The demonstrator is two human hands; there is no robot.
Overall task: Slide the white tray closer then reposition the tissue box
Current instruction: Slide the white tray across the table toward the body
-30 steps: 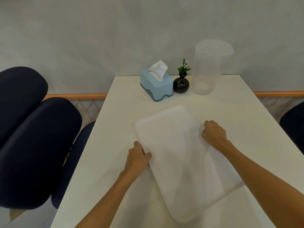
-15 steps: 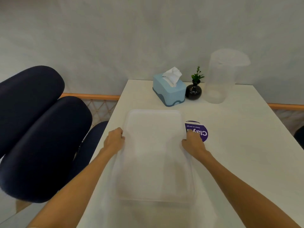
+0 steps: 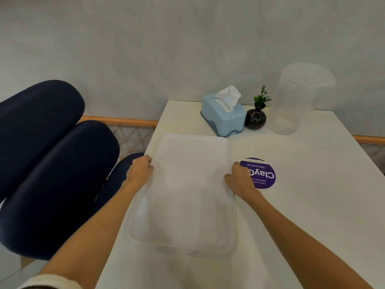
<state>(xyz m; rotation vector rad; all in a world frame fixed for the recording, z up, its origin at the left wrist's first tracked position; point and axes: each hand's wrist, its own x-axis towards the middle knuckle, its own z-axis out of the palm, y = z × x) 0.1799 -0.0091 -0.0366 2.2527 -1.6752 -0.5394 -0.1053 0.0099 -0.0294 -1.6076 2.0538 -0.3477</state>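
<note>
The white tray (image 3: 187, 192) lies lengthwise on the left half of the white table (image 3: 312, 195). My left hand (image 3: 140, 170) grips its left rim and my right hand (image 3: 239, 180) grips its right rim, both about a third of the way down from the far end. The light blue tissue box (image 3: 226, 117), with a white tissue sticking up, stands just beyond the tray's far right corner, angled to the table edge.
A small black vase with a green sprig (image 3: 255, 118) sits right of the tissue box, then a clear plastic jug (image 3: 291, 101). A round purple sticker (image 3: 262, 174) lies beside my right hand. Dark blue chairs (image 3: 52, 174) stand left of the table.
The tray has turned from a slanted position to square with the table and shifted toward its left side, uncovering the purple sticker. Both hands have kept their grip on the rims.
</note>
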